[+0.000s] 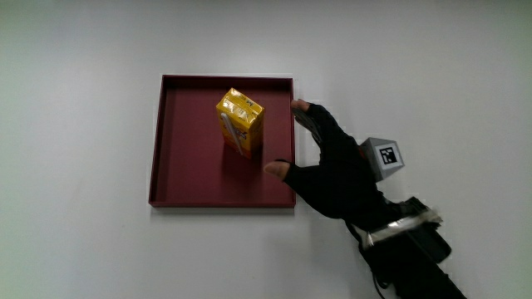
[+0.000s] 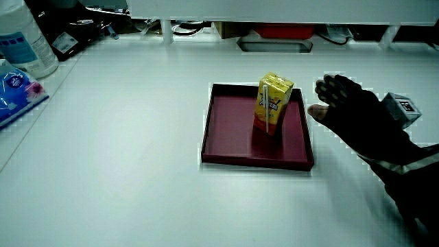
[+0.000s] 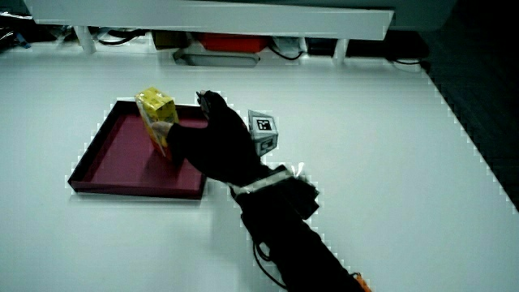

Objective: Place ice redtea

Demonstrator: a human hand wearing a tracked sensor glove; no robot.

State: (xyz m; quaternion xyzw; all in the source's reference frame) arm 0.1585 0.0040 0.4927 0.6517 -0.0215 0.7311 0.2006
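Observation:
A yellow ice red tea carton [image 1: 240,122] stands upright in a dark red tray [image 1: 179,178], with a white straw along one face. Both side views show the carton [image 2: 274,103] [image 3: 157,116] standing free. The gloved hand [image 1: 332,166] hovers over the tray's edge beside the carton, fingers spread and holding nothing, thumb reaching into the tray. A gap separates the hand [image 2: 357,113] from the carton. In a side view the hand [image 3: 215,146] partly covers the carton's lower part.
A clear bottle [image 2: 27,38] and a blue packet [image 2: 17,92] sit at the table's edge, away from the tray [image 2: 230,147]. A low partition with cables and a red object [image 2: 282,30] runs along the table.

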